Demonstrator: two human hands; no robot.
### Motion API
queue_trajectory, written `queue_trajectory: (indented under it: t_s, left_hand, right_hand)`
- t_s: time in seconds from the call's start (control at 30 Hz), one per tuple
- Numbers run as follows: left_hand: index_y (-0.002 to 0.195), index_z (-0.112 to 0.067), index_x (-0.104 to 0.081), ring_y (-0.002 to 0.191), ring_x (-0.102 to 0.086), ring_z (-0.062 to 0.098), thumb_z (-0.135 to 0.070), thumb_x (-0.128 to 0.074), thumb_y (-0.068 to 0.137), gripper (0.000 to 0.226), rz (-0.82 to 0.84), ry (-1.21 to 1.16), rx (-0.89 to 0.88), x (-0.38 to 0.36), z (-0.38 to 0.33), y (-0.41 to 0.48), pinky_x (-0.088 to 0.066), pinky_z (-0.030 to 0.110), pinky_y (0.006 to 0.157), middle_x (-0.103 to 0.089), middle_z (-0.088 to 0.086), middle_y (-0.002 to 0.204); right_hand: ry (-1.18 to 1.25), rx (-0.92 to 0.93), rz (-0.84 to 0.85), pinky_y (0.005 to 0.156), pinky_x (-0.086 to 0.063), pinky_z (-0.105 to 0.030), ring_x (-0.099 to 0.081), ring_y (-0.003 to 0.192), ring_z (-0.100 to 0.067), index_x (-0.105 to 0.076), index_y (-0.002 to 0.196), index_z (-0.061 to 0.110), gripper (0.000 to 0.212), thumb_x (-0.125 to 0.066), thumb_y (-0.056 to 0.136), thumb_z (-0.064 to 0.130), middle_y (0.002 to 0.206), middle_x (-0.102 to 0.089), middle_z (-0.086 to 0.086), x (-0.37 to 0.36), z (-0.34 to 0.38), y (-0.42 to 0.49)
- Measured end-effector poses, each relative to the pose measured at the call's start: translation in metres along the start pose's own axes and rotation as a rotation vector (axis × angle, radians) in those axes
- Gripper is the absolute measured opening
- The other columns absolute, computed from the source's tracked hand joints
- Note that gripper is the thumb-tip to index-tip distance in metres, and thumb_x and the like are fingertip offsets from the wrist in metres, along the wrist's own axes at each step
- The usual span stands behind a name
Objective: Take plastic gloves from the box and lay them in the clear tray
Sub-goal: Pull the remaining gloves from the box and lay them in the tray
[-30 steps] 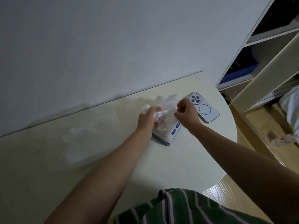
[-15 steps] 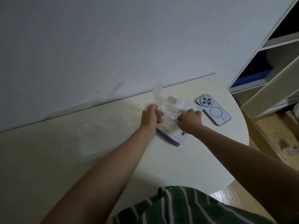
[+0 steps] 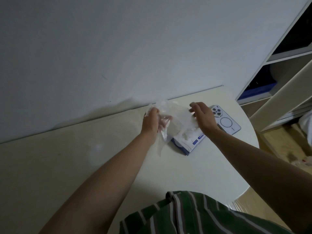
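Observation:
My left hand (image 3: 150, 122) grips a thin clear plastic glove (image 3: 175, 115), held up above the table; part of the film hangs down past my wrist. The flat white and blue glove box (image 3: 189, 143) lies just below, with more film bunched at its opening. My right hand (image 3: 202, 117) hovers over the box's far end, fingers loosely spread beside the glove's right edge; I cannot tell whether they touch the film. The clear tray (image 3: 108, 137) shows only as a faint outline on the table to the left of my left hand.
A white phone (image 3: 227, 123) lies face down right of the box, partly behind my right hand. The round cream table (image 3: 194, 174) meets the wall at the back. An open shelf unit (image 3: 278, 92) stands at the right. My striped green shirt (image 3: 185, 215) fills the bottom.
My left hand has lifted the glove up out of the box. My right hand has come off the box and risen, its fingers opening.

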State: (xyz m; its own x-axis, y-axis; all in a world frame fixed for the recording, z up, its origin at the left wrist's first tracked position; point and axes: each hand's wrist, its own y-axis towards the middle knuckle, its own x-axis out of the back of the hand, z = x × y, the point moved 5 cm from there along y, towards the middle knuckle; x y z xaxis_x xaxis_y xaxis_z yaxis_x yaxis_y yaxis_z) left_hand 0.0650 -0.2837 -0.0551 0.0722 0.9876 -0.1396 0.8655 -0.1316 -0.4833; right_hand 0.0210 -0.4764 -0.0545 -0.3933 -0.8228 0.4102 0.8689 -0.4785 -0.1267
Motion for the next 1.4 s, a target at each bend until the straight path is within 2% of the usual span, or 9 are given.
queue_trajectory:
  t_s: [0.1, 0.17, 0.27, 0.5, 0.7, 0.87, 1.03, 1.17, 1.4]
  left_hand:
    - [0.081, -0.019, -0.038, 0.040, -0.035, 0.018, -0.018, -0.038, 0.090, 0.009, 0.039, 0.019, -0.027, 0.007, -0.003, -0.002, -0.022, 0.025, 0.041, -0.073, 0.015, 0.074]
    - [0.087, -0.018, -0.041, 0.040, -0.039, 0.019, -0.017, -0.038, 0.090, 0.004, 0.049, 0.047, -0.041, 0.015, -0.003, -0.002, -0.021, 0.021, 0.037, -0.073, 0.015, 0.077]
    - [0.100, -0.017, -0.048, 0.045, -0.051, 0.018, -0.016, -0.039, 0.095, 0.011, -0.014, 0.100, -0.104, 0.039, -0.007, 0.000, -0.032, 0.019, 0.038, -0.073, 0.011, 0.077]
    - [0.099, -0.018, -0.052, 0.093, -0.063, 0.031, -0.016, -0.055, 0.086, 0.014, -0.416, 0.374, -0.208, 0.131, -0.021, 0.009, -0.052, 0.043, 0.085, -0.064, 0.006, 0.096]
    - [0.094, -0.008, -0.058, 0.054, -0.055, 0.019, -0.025, -0.043, 0.098, 0.023, -0.391, 0.108, -0.142, 0.181, -0.028, -0.016, -0.045, 0.027, 0.053, -0.062, 0.009, 0.076]
    - [0.092, -0.009, -0.065, 0.082, -0.070, 0.025, -0.065, -0.039, 0.092, 0.062, -0.169, 0.039, 0.085, 0.204, -0.014, -0.036, -0.060, 0.038, 0.074, -0.072, 0.011, 0.088]
    - [0.090, -0.002, -0.061, 0.066, -0.061, 0.025, -0.015, -0.055, 0.092, 0.015, -0.262, 0.289, 0.051, 0.225, -0.001, -0.029, -0.053, 0.031, 0.064, -0.065, 0.020, 0.087]
    - [0.093, 0.000, -0.058, 0.052, -0.054, 0.024, 0.006, -0.039, 0.092, 0.020, -0.246, 0.355, 0.044, 0.225, 0.007, -0.018, -0.044, 0.031, 0.053, -0.062, 0.017, 0.071]
    - [0.122, -0.010, -0.050, 0.105, -0.053, 0.028, 0.003, -0.052, 0.084, 0.040, -0.470, 1.125, -0.368, 0.211, -0.022, -0.016, -0.043, 0.031, 0.085, -0.052, 0.011, 0.117]
  right_hand:
    - [0.162, -0.249, 0.317, 0.089, -0.052, -0.040, -0.065, 0.098, -0.024, -0.061, 0.119, 0.009, 0.073, -0.055, 0.080, 0.071, 0.108, -0.068, -0.008, -0.026, 0.003, -0.006]
    - [0.174, -0.294, 0.430, 0.080, -0.056, -0.034, -0.068, 0.084, -0.023, -0.068, 0.105, 0.007, 0.053, -0.068, 0.082, 0.054, 0.093, -0.071, -0.009, -0.040, 0.006, -0.011]
    - [0.251, -0.276, 0.254, 0.056, -0.043, -0.024, -0.048, 0.058, -0.014, -0.063, 0.082, 0.009, 0.016, -0.068, 0.090, 0.022, 0.070, -0.056, -0.006, -0.045, 0.020, -0.010]
    - [0.266, 0.024, 0.073, 0.045, -0.035, -0.024, -0.039, 0.047, -0.014, -0.053, 0.078, 0.010, 0.017, -0.065, 0.085, 0.020, 0.057, -0.045, -0.005, -0.072, 0.098, -0.010]
    - [-0.152, 0.270, 0.557, 0.056, -0.037, -0.030, -0.043, 0.056, -0.016, -0.046, 0.064, 0.013, 0.036, -0.070, 0.083, 0.032, 0.060, -0.044, -0.004, -0.184, 0.138, -0.063]
    - [-0.363, 0.272, 0.755, 0.052, -0.047, -0.019, -0.059, 0.060, -0.014, -0.062, 0.094, 0.001, 0.037, -0.059, 0.095, 0.038, 0.082, -0.064, -0.011, -0.242, 0.114, -0.100]
    - [-0.304, 0.120, 1.004, 0.060, -0.055, -0.025, -0.064, 0.078, -0.017, -0.055, 0.121, 0.007, 0.035, -0.060, 0.095, 0.029, 0.107, -0.062, -0.006, -0.262, 0.093, -0.116]
    - [-0.311, 0.279, 0.693, 0.066, -0.052, -0.029, -0.062, 0.080, -0.018, -0.069, 0.107, 0.011, 0.025, -0.049, 0.095, 0.020, 0.097, -0.067, -0.003, -0.249, 0.103, -0.095]
    - [-0.628, 0.227, 0.750, 0.088, -0.038, -0.021, -0.057, 0.115, -0.022, -0.049, 0.140, 0.019, 0.045, -0.055, 0.096, 0.016, 0.130, -0.058, -0.010, -0.255, 0.067, -0.076]
